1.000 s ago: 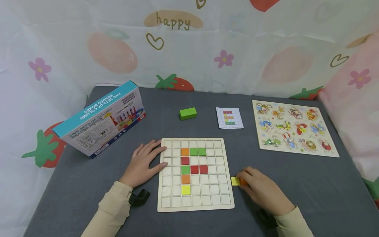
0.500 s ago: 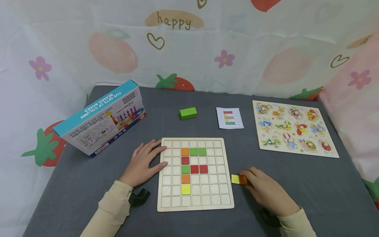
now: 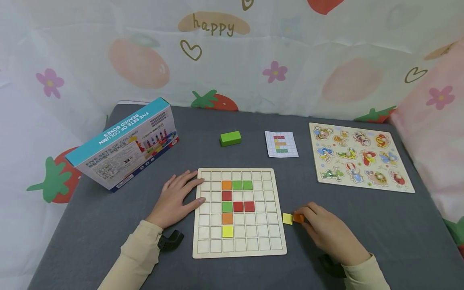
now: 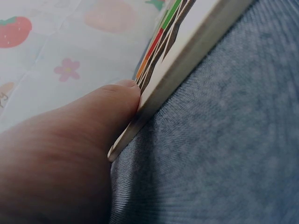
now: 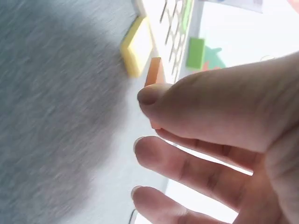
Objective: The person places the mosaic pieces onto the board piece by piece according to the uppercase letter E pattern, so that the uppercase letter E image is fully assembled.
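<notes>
A wooden grid board lies flat on the table, with orange, green, red and yellow square tiles set in some of its cells. My left hand rests at its left edge, fingers spread, with thumb and a fingertip touching the rim. In the left wrist view the thumb presses against that edge. Just off the board's right side, my right hand pinches an orange tile between thumb and finger. A yellow tile lies between this hand and the board, a small gap from the orange one.
Behind the board are a green block and a small pattern card with a coloured grid. A printed box stands at the left back. An insect puzzle board lies at the right.
The orange tile, earlier against the yellow one, now sits slightly apart from it. My right hand has shifted a little to the right. The left hand stays put.
</notes>
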Motion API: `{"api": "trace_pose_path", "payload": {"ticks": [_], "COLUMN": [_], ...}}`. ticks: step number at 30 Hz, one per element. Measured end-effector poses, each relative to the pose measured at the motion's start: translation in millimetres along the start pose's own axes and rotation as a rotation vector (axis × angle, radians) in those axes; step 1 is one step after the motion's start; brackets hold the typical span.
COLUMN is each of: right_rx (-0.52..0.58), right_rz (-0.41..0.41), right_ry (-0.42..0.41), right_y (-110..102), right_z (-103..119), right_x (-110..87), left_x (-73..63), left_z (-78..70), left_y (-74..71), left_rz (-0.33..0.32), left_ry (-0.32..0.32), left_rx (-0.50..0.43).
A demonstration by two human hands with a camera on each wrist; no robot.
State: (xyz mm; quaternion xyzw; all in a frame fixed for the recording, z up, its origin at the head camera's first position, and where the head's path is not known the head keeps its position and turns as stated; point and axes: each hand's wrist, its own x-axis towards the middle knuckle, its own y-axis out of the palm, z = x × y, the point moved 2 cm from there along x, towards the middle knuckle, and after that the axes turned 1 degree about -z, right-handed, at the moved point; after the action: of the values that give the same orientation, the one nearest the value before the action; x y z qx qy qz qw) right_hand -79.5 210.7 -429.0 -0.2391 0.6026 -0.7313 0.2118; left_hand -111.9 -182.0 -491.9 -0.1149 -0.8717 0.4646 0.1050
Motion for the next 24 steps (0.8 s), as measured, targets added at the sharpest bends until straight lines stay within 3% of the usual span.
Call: {"api": "trace_pose_path", "payload": {"ticks": [5,24], "right_rx": [0.024,0.071], "right_rz": [-0.016,0.072], "right_ry": [-0.060,-0.245], "right_y": [-3,13], "right_z": [13,68], "right_x": [10.6,45.6], "left_x": [-0.3,-0.1], "left_z": [0.4,-1.3], "left_y": [0.2,-0.2], "left_rz": [-0.008,0.003], "left_ry": [0.001,-0.008], "left_rx": [-0.001,0.000]}}
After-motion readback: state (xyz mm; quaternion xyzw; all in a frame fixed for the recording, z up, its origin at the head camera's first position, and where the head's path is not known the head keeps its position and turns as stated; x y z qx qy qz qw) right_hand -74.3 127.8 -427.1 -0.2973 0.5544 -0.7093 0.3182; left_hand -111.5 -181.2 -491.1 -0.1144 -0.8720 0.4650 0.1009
